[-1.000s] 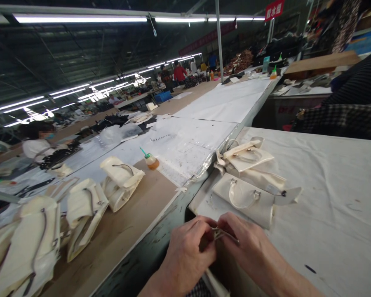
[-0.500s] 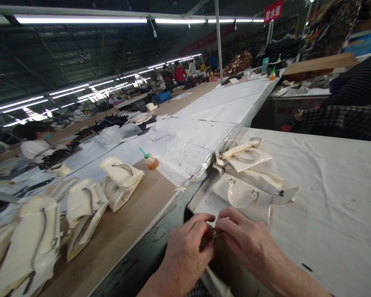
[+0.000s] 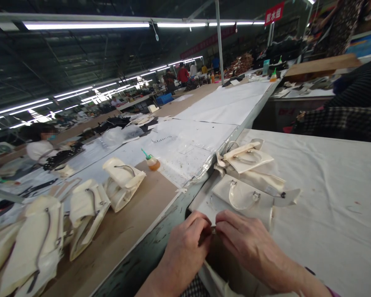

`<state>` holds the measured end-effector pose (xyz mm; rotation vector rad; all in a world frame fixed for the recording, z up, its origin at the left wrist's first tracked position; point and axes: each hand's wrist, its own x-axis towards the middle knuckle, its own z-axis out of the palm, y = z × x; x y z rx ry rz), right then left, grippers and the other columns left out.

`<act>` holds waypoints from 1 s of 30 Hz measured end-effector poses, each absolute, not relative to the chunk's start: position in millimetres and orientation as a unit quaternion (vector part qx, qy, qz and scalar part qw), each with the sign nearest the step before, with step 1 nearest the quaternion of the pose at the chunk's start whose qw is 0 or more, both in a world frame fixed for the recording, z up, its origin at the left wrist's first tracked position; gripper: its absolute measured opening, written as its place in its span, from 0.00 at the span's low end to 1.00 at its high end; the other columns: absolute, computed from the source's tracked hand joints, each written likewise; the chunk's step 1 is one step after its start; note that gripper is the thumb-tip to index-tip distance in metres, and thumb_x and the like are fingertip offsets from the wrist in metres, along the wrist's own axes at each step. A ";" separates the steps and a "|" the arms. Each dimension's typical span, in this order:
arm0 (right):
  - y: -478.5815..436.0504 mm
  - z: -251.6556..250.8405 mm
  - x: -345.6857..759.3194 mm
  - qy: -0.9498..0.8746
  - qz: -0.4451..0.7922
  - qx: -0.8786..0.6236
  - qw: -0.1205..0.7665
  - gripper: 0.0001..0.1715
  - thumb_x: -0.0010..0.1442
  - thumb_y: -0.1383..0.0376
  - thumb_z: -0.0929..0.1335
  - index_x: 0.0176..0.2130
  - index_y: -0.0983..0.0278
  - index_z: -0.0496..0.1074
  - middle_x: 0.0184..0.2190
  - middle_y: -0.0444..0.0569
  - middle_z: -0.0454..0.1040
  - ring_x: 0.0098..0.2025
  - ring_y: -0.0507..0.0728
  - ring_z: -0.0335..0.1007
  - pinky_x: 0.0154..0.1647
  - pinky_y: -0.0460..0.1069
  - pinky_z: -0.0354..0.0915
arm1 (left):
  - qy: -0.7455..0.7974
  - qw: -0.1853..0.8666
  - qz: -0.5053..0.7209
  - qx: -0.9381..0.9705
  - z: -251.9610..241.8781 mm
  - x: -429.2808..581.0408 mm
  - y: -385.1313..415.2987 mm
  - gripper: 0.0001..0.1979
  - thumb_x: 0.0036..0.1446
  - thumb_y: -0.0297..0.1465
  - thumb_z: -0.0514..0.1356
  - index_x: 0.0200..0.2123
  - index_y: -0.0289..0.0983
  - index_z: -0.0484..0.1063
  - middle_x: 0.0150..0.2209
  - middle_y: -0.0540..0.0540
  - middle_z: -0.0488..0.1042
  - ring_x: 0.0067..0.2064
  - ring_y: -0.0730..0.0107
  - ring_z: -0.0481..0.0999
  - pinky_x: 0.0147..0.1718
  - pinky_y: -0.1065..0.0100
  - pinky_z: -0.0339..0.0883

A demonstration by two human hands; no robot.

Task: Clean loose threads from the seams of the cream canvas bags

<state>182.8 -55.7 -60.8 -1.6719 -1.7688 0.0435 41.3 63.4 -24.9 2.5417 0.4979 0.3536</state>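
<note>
My left hand (image 3: 185,241) and my right hand (image 3: 249,239) meet at the near edge of the worktable, fingertips pinched together on the rim of an open cream handbag body (image 3: 228,264). The bag hangs below my hands, over my lap, its dark inside showing between my wrists. What exactly lies between the fingertips is hidden by the fingers. Just beyond my fingers lies a cream handbag (image 3: 218,189) with a clear looped handle (image 3: 241,198). Behind it sits another cream handbag (image 3: 250,163) with its handle and straps.
To the left, several cream bag bodies with zips (image 3: 89,202) stand on brown board (image 3: 123,235). A glue bottle (image 3: 153,163) with a green nozzle stands on white paper (image 3: 200,140). White cloth (image 3: 334,198) covers the right side. A co-worker (image 3: 41,144) sits far left.
Both hands stay at the bag's rim, with the fingertips shifted slightly and the fingers bunched closer. More of the bag's inside shows below. The view has moved a little.
</note>
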 end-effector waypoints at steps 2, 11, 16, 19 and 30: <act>-53.3 -62.6 181.9 -0.679 0.016 -0.647 0.347 0.12 0.66 0.76 0.59 0.36 0.66 0.69 0.36 0.50 0.72 0.32 0.58 0.71 0.29 0.52 0.66 | 0.188 0.258 0.129 0.939 -25.7 41.4 63.3 0.10 0.53 0.16 0.59 0.30 0.37 0.68 0.36 0.48 0.75 0.36 0.66 0.76 0.36 0.69 0.68; -53.0 -66.5 178.7 -0.673 0.000 -0.660 0.333 0.11 0.59 0.79 0.61 0.35 0.67 0.69 0.31 0.49 0.73 0.29 0.59 0.73 0.27 0.52 0.68 | 0.158 0.293 0.172 0.927 -29.2 41.7 62.8 0.09 0.53 0.17 0.57 0.30 0.37 0.67 0.35 0.48 0.74 0.36 0.68 0.75 0.35 0.70 0.66; -53.8 -67.0 179.0 -0.656 0.031 -0.671 0.344 0.10 0.61 0.78 0.62 0.36 0.67 0.68 0.30 0.49 0.73 0.30 0.58 0.74 0.29 0.51 0.69 | 0.155 0.302 0.185 0.922 -31.9 40.1 61.1 0.08 0.54 0.18 0.56 0.31 0.37 0.67 0.34 0.48 0.73 0.35 0.68 0.73 0.35 0.70 0.65; -54.9 -68.0 178.8 -0.638 0.063 -0.677 0.362 0.10 0.61 0.77 0.61 0.36 0.65 0.67 0.31 0.48 0.74 0.30 0.56 0.73 0.30 0.50 0.67 | 0.171 0.325 0.180 0.912 -30.4 40.1 59.8 0.07 0.54 0.20 0.56 0.29 0.37 0.67 0.33 0.48 0.73 0.34 0.68 0.73 0.35 0.69 0.64; -50.7 -53.5 172.6 -0.444 0.306 -0.684 0.491 0.08 0.54 0.72 0.66 0.29 0.61 0.61 0.28 0.44 0.75 0.29 0.55 0.71 0.29 0.48 0.62 | 0.340 0.635 0.058 0.691 -12.1 43.5 75.9 0.16 0.45 0.25 0.68 0.33 0.37 0.63 0.29 0.50 0.77 0.30 0.71 0.71 0.30 0.72 0.63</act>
